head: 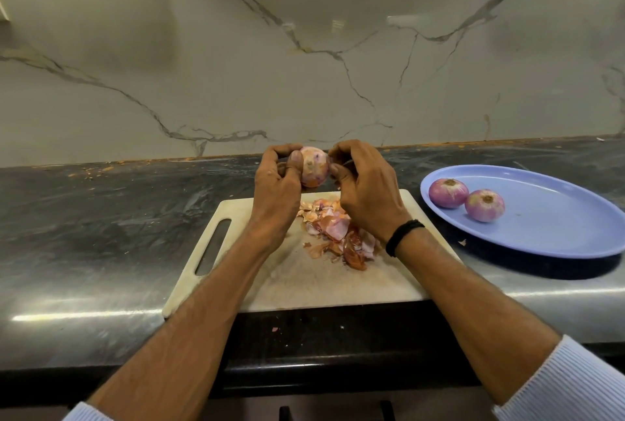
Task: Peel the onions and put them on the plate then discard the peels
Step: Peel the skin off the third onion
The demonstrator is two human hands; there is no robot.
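**A:** How far along?

**B:** Approx. two-thirds, I reckon. Two peeled onions (448,193) sit on the blue plate (548,238), just beside each other.

**A:** And the third onion (314,167)?

**B:** Held up over the far edge of the cutting board (304,285). The left hand (275,180) curls round it, thumb on the front. The right hand (365,190) pinches at its right side, prob. at skin. There's a thin dark thing by those fingers, can't tell what.

**A:** Nearly bare?

**B:** Looks mostly peeled, w/ pale patches left.

**A:** What's left?

**B:** Finish it, plate it, then bin the peels (338,231) heaped on the board, plus a scrap (462,242) on the counter (101,217). No bin in sight.
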